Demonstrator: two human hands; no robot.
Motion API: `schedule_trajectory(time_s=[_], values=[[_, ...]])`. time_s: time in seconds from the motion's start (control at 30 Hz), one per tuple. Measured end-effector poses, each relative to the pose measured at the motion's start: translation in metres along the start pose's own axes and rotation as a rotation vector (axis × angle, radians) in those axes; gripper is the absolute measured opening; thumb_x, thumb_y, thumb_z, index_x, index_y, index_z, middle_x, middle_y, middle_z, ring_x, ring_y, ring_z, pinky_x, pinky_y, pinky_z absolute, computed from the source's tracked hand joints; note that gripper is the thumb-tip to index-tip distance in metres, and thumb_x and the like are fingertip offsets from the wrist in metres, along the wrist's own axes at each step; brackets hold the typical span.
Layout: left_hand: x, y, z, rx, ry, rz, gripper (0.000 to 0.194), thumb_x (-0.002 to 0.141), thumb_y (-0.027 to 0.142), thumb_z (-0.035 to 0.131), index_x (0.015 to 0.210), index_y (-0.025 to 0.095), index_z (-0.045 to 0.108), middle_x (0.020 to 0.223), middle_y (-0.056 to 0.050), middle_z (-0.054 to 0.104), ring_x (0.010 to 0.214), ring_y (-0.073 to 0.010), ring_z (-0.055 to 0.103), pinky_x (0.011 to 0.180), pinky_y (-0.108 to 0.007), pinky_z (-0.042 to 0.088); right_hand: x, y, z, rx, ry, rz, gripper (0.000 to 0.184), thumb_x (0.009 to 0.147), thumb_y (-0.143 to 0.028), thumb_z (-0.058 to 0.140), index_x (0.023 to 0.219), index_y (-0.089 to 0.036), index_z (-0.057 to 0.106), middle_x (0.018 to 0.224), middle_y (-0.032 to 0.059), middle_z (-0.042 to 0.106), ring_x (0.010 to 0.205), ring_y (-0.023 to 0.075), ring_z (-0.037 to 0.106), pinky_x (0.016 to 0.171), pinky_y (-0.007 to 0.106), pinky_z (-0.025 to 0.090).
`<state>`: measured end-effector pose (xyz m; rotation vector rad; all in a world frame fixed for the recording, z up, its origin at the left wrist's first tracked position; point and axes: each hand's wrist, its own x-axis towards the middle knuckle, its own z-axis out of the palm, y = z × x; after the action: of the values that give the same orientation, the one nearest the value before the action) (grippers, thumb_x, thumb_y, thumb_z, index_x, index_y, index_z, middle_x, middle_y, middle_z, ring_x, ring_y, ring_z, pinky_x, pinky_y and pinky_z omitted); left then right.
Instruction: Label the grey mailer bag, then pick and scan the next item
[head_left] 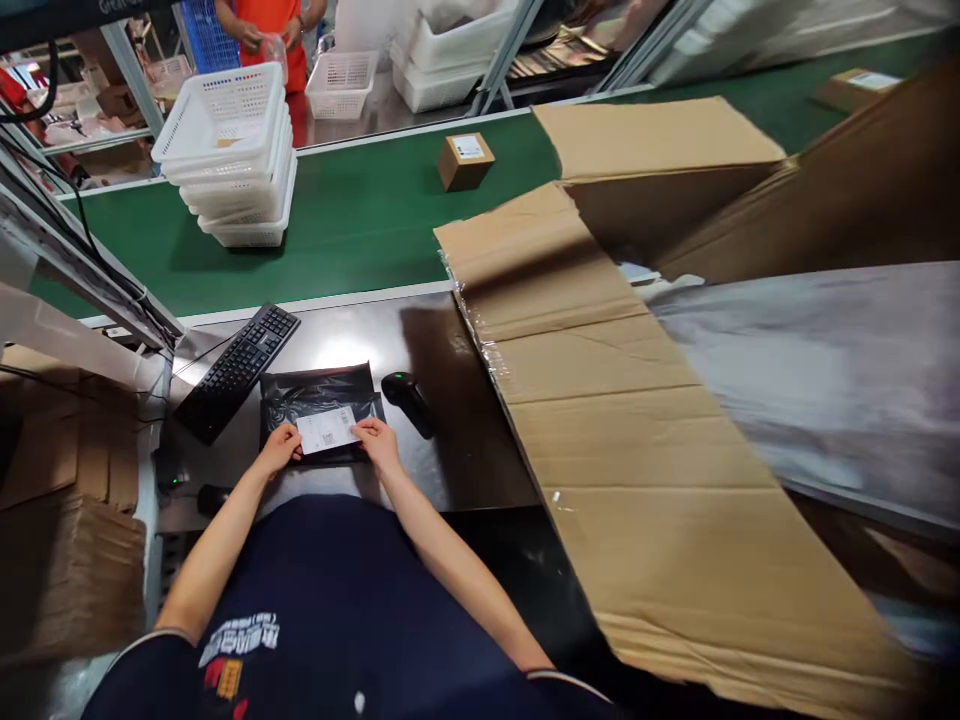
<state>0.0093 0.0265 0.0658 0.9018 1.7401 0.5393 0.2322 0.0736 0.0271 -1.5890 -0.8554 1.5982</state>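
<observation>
A glossy black poly mailer bag point(319, 405) lies flat on the dark table point(465, 450), near left. Left hand point(279, 447) and right hand point(377, 442) press its white label point(327, 429), fingers flat, grip gripping nothing. Stacked white mesh baskets point(229, 160) far left, contents unclear.

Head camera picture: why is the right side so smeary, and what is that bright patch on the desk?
Head view: the cardboard sheet smears toward the right edge, from motion or lens stretch; overhead light glares off the dark desk above the black bag; both hands stay sharp.
</observation>
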Motion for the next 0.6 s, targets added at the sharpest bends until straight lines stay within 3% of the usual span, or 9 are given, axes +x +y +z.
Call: schedule_trajectory(time_s=[0.07,0.17,0.23,0.3,0.37,0.47,0.53,0.6], values=[[0.012,0.002,-0.003,0.120,0.051,-0.001,0.016,0.094,0.023,0.061,0.081,0.022,0.052,0.079,-0.004,0.070,0.085,-0.0223,0.074,0.083,-0.036,0.059,0.009,-0.002,0.003,-0.101,0.034,-0.050,0.025,0.069,-0.039,0.080,0.070,-0.022,0.062,0.067,-0.0001,0.063,0.073,0.0201,0.060,0.077,0.035,0.050],[0.020,0.004,-0.001,0.308,0.148,0.015,0.008,0.094,0.017,0.060,0.088,0.019,0.062,0.099,-0.015,0.076,0.110,-0.0313,0.073,0.100,-0.044,0.054,0.011,-0.002,0.008,-0.370,0.073,-0.159,0.012,0.081,-0.028,0.070,0.073,-0.021,0.067,0.090,0.0068,0.070,0.091,0.0251,0.064,0.092,0.039,0.050],[0.018,0.005,0.006,0.400,0.206,0.011,0.014,0.097,0.018,0.057,0.104,0.015,0.068,0.117,-0.023,0.075,0.124,-0.0378,0.069,0.108,-0.050,0.050,0.008,0.000,0.010,-0.684,0.107,-0.262,0.012,0.089,-0.025,0.064,0.088,-0.017,0.074,0.113,0.0147,0.071,0.106,0.0305,0.064,0.101,0.044,0.049],[0.013,0.004,0.016,0.490,0.271,0.043,0.033,0.100,0.021,0.051,0.128,0.011,0.066,0.137,-0.029,0.067,0.137,-0.0412,0.061,0.115,-0.054,0.045,0.004,0.006,0.012,-0.954,0.119,-0.401,0.031,0.096,-0.026,0.058,0.119,-0.012,0.074,0.136,0.0219,0.066,0.124,0.0353,0.060,0.110,0.049,0.046],[0.010,0.003,0.026,0.626,0.287,0.213,0.050,0.104,0.025,0.045,0.150,0.009,0.055,0.157,-0.028,0.054,0.152,-0.0388,0.047,0.126,-0.052,0.035,0.001,0.013,0.016,-1.068,-0.003,-0.593,0.049,0.101,-0.027,0.052,0.146,-0.011,0.061,0.156,0.0219,0.055,0.144,0.0350,0.049,0.123,0.050,0.037],[0.012,-0.003,0.034,0.848,0.158,0.530,0.061,0.105,0.028,0.040,0.164,0.013,0.043,0.174,-0.019,0.036,0.165,-0.0316,0.026,0.135,-0.050,0.017,0.002,0.025,0.023,-1.137,-0.320,-0.803,0.058,0.106,-0.027,0.043,0.162,-0.016,0.046,0.171,0.0133,0.040,0.160,0.0290,0.032,0.134,0.052,0.019],[0.014,-0.010,0.033,0.918,0.095,0.558,0.064,0.105,0.030,0.040,0.167,0.015,0.039,0.176,-0.016,0.031,0.166,-0.0305,0.021,0.137,-0.054,0.009,0.006,0.032,0.022,-1.161,-0.388,-0.791,0.061,0.106,-0.030,0.042,0.165,-0.019,0.041,0.173,0.0107,0.036,0.162,0.0282,0.029,0.135,0.054,0.013],[0.014,-0.018,0.027,0.931,0.131,0.474,0.067,0.104,0.032,0.043,0.167,0.013,0.036,0.176,-0.017,0.027,0.167,-0.0325,0.019,0.136,-0.059,0.005,0.010,0.035,0.015,-1.176,-0.302,-0.695,0.064,0.105,-0.034,0.045,0.166,-0.018,0.039,0.174,0.0121,0.033,0.164,0.0302,0.026,0.135,0.057,0.010]])
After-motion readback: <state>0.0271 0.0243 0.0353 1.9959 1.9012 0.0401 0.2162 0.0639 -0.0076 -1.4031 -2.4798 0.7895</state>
